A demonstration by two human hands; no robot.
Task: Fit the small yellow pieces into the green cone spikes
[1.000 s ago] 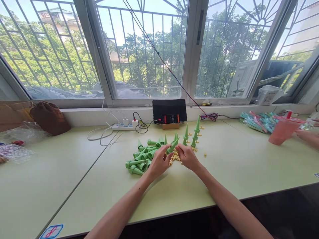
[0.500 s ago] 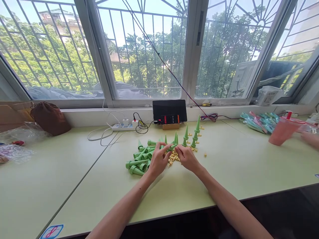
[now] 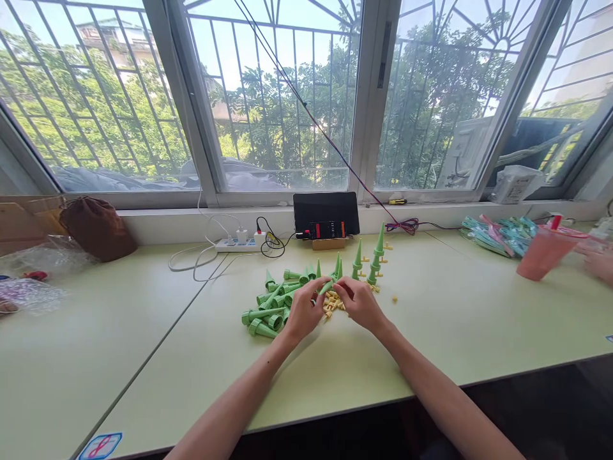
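Note:
Above the middle of the pile, my left hand [image 3: 305, 311] pinches a green plastic watering spike [image 3: 326, 287] between thumb and fingers. My right hand [image 3: 363, 305] is closed at the near end of that spike, fingertips pressed together; whatever they grip is hidden. Beneath the hands lie small yellow valve pieces [image 3: 330, 301], partly covered. On the left is a heap of loose green spikes [image 3: 268, 315], most lying on their sides. Behind my right hand, several spikes with yellow valves [image 3: 376, 262] stand upright, some stacked.
A power strip [image 3: 239, 244] with cables lies at the back, beside a propped tablet [image 3: 325, 212]. Rightward stand a pink cup [image 3: 548, 252] and plastic-wrapped bundles [image 3: 500, 235]; another person's hand [image 3: 601, 263] shows at the edge. A brown drawstring bag [image 3: 98, 227] sits far left.
The held spike has turned and shifted slightly left and down. My right fingertips have moved in closer to it. The other person's hand at the right edge has moved a little.

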